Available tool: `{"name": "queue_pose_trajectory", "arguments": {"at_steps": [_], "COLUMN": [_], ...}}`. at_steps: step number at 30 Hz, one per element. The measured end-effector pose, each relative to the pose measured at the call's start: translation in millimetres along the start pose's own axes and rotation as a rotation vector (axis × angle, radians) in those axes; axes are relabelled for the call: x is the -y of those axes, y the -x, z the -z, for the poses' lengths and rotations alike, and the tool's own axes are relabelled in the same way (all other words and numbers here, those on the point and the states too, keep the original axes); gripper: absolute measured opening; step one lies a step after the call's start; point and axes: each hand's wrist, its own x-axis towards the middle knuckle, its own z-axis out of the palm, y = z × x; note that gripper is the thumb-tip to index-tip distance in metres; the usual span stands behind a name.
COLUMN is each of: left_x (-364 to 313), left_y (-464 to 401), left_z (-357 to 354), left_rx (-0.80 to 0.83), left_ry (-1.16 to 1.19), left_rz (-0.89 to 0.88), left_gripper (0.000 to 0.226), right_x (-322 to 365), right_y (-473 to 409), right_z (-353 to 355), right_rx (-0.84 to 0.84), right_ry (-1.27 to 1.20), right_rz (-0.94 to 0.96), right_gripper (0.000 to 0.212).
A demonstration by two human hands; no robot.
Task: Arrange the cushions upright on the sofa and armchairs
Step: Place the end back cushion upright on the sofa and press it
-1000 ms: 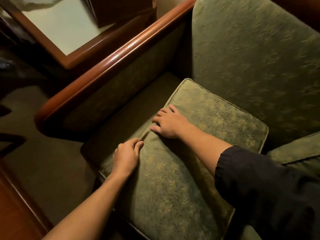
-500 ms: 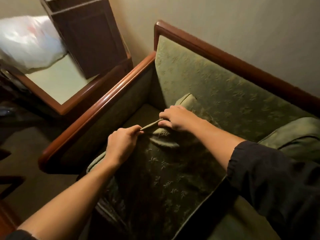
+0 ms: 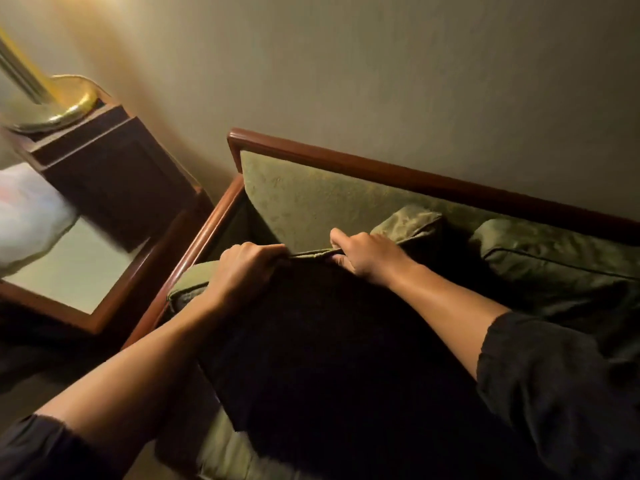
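Green cushion (image 3: 311, 252), apparently raised, underside in shadow.

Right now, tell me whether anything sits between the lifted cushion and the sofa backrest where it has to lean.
Nothing visible does. Both the left hand and right hand grip the cushion's top edge, and the backrest behind it shows bare fabric. A second cushion leans further right, beside that spot, not in it.
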Motion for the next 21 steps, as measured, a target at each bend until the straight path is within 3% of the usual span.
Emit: {"name": "queue_pose_trajectory", "arguments": {"at_steps": [4, 11, 14, 17, 19, 21], "left_x": [-3, 0, 10, 23, 31, 38], "left_y": [-37, -105, -115, -110, -108, -119], "left_z": [24, 55, 35, -3, -17, -21], "left_rx": [-0.006, -0.188, -0.128, -0.006, -0.065, -0.109], "left_ry": [0.032, 0.138, 0.133, 0.086, 0.054, 0.079], "left_rz": [-0.133, -0.293, -0.304, -0.18, -0.077, -0.083], "left_gripper": [0.017, 0.019, 0.019, 0.022, 0.027, 0.031], "right_x": [3, -3, -11, -25, -35, -48], "right_y": [15, -7, -16, -16, -7, 6], "right_z": [16, 48, 35, 8, -5, -14], "right_rx": [-0.158, -0.477, -0.415, -0.265, -0.297, -0.367], "right_ry": [-0.009, 0.014, -0.015, -0.041, 0.014, 0.109], "right_rz": [-0.095, -0.117, -0.191, -0.337, -0.417, -0.47], "right_gripper": [0.021, 0.024, 0.022, 0.013, 0.024, 0.04]}}
